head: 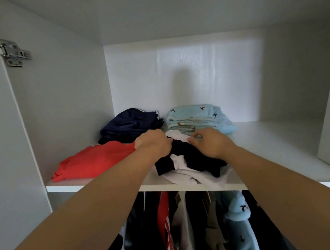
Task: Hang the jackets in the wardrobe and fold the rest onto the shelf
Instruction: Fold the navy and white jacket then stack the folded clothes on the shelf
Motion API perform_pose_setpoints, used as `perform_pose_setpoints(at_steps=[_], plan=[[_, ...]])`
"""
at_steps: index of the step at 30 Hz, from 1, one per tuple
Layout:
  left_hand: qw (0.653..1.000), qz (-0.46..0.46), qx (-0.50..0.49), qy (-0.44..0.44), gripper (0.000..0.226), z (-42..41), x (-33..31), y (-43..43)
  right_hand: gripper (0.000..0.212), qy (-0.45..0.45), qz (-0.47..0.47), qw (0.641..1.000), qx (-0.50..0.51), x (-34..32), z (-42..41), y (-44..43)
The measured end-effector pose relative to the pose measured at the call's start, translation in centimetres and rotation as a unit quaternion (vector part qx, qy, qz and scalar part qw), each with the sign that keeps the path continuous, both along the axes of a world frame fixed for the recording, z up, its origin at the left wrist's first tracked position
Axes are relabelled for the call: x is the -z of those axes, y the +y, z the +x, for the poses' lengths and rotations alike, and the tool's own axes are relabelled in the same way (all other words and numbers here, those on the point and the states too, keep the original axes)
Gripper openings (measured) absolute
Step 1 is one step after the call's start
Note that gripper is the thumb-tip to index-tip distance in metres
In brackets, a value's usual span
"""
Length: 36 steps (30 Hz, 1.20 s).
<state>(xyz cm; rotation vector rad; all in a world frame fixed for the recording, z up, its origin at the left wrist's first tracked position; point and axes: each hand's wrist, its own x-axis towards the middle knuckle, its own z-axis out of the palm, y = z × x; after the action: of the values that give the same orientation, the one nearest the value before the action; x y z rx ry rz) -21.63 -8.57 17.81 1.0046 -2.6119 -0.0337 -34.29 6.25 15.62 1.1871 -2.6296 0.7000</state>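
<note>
At the far left a metal hinge (11,52) sits on the wardrobe's side wall. Moving right along the shelf (285,142), a red top (94,161) lies flat at nine o'clock from our work, with a folded navy pile (131,124) at eleven. Our left hand (154,144) clenches round the far left edge of the navy-and-white garment (192,158), which lies bunched at the shelf's front lip, some white cloth drooping over the edge; our right hand (211,142) pinches the same garment at its far right edge. At one o'clock a folded light-blue stack (196,117) rests near the back wall. The garment looks light, soft and limp. It will likely sag wherever we leave it unsupported, so we judge two corners or a fold line the best hold. The shelf is smooth white board, probably slippery under cloth, and it runs on to the right at three o'clock. Below, at six o'clock, jackets (239,229) hang close together.
</note>
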Motion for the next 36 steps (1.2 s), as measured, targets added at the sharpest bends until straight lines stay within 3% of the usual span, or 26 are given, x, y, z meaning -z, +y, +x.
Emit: perform_pose_setpoints(at_steps=[3,5,9,15,20,24,29,32,36], plan=[[0.999,-0.028,-0.011,-0.012,0.056,0.5,-0.6,-0.7,0.048,0.146,-0.007,0.989,0.035,0.5,0.3,0.7],[1.000,-0.019,-0.010,0.011,0.068,0.5,-0.2,-1.3,0.045,0.189,-0.009,0.982,0.026,0.0,1.4,0.5],[0.991,0.124,0.047,0.023,0.072,0.1,0.9,-2.2,0.051,0.110,0.074,0.991,0.007,-0.2,3.4,0.1],[0.976,0.199,0.090,0.023,0.053,0.9,0.3,-2.4,0.042,0.081,0.145,0.986,0.009,-0.5,3.0,1.5],[0.911,0.409,0.047,0.024,0.045,1.8,0.3,-2.3,0.057,0.004,0.142,0.989,0.032,-0.1,2.4,1.0],[0.849,0.522,0.047,0.074,0.044,2.2,0.6,-2.0,0.054,0.070,0.053,0.996,0.026,1.1,2.8,1.5],[0.800,0.563,0.101,0.181,0.018,1.9,-0.8,-1.4,0.038,0.054,0.007,0.998,-0.007,1.9,3.3,1.2],[0.737,0.615,0.126,0.249,0.009,2.7,-3.0,-2.4,0.039,0.059,-0.069,0.996,-0.022,0.9,4.4,0.0],[0.712,0.618,0.142,0.300,0.016,5.9,-7.6,-6.6,0.042,0.066,-0.195,0.974,-0.093,-2.7,7.3,-3.8]])
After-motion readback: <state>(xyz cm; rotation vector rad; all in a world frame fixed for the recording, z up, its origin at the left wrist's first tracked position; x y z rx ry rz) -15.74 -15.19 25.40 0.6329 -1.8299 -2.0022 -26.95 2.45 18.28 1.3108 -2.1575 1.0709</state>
